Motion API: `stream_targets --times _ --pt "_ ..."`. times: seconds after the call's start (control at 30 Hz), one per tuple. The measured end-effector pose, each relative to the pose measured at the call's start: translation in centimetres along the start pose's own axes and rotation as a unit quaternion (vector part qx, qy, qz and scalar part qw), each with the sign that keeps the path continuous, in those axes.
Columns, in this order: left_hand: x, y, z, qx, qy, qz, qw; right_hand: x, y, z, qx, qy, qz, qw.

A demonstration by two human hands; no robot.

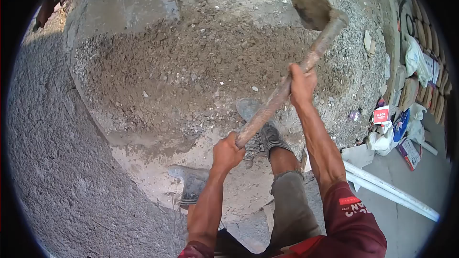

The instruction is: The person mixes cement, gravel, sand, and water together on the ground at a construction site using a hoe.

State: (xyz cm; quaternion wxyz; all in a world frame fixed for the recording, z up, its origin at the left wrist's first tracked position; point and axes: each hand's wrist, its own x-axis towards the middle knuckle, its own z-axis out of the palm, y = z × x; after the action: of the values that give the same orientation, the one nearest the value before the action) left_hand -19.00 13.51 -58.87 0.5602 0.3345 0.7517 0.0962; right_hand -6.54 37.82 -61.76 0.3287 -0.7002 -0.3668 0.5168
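A hoe with a thick wooden handle (270, 107) slants across the view from lower left to upper right. Its broad, dirt-caked blade (311, 11) is at the far end, over the gravel at the upper right. My left hand (228, 153) is wrapped round the butt end of the handle. Farther up the handle, about midway, my right hand (302, 85) grips it, thumb along the wood. Beneath the handle spreads a bed of damp brown sand and gravel (167, 67). My boots (191, 181) stand at its near edge, one partly behind the handle.
Rough grey ground (62, 153) lies to the left. White pipes (392, 191) rest at the lower right, near plastic bags (381, 141) and a red-and-white box (381, 114). Stacked sacks (425, 33) line the right side. A wet grey patch (129, 2) is at the upper left.
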Motion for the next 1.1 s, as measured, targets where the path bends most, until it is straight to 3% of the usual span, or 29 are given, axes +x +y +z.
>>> stream_targets --times 0.03,0.07,0.13,0.2,0.27,0.4,0.5,0.57,0.67,0.73,0.8,0.87,0.93,1.0,1.1 --pt "2.9 3.0 1.7 -0.018 0.015 0.064 0.998 4.4 0.6 -3.3 0.0 0.062 -0.062 0.996" --pt "6.0 6.0 2.2 -0.001 -0.051 0.057 0.997 8.9 1.2 -7.0 -0.013 0.099 -0.044 0.994" --pt "11.1 10.0 1.9 0.014 -0.062 0.124 0.99 14.6 0.3 -11.0 -0.004 0.132 0.009 0.991" --pt "14.3 12.5 -1.8 0.068 -0.094 0.163 0.98 18.8 1.9 -11.0 0.003 0.157 0.04 0.987" --pt "16.2 12.0 -6.1 0.127 -0.174 0.131 0.968 21.1 5.1 -9.0 0.029 0.164 0.114 0.98" --pt "14.0 7.0 -15.7 0.109 -0.18 0.046 0.976 12.0 0.5 5.4 -0.066 0.154 0.153 0.974" --pt "10.0 6.0 -21.8 0.185 -0.101 0.048 0.976 8.5 3.6 10.5 0.048 0.135 0.206 0.968" --pt "6.9 5.3 -25.1 0.332 -0.077 0.008 0.94 5.1 4.5 14.2 0.115 0.121 0.23 0.959" --pt "1.7 3.8 -29.0 0.305 -0.046 -0.043 0.95 -1.0 2.9 18.9 0.143 0.018 0.281 0.949" --pt "-1.8 4.0 -32.1 0.271 -0.041 -0.146 0.951 -4.4 0.5 23.9 0.107 -0.019 0.306 0.946" --pt "-5.4 0.0 -34.5 0.245 0.025 -0.189 0.95 -8.3 1.2 29.6 0.1 -0.103 0.3 0.943" --pt "-9.9 -4.5 -34.3 0.186 0.092 -0.231 0.951 -13.3 0.6 33.3 0.015 -0.189 0.307 0.932" --pt "-13.9 -8.4 -31.9 0.201 0.123 -0.254 0.938 -18.3 0.4 34.1 0.032 -0.225 0.281 0.932" --pt "-16.6 -11.5 -28.4 0.167 0.137 -0.265 0.94 -20.5 0.1 31.2 0.043 -0.281 0.23 0.931" --pt "-15.5 -13.4 -21.7 0.088 0.105 -0.213 0.967 -18.7 1.3 23.7 0.042 -0.258 0.157 0.953"
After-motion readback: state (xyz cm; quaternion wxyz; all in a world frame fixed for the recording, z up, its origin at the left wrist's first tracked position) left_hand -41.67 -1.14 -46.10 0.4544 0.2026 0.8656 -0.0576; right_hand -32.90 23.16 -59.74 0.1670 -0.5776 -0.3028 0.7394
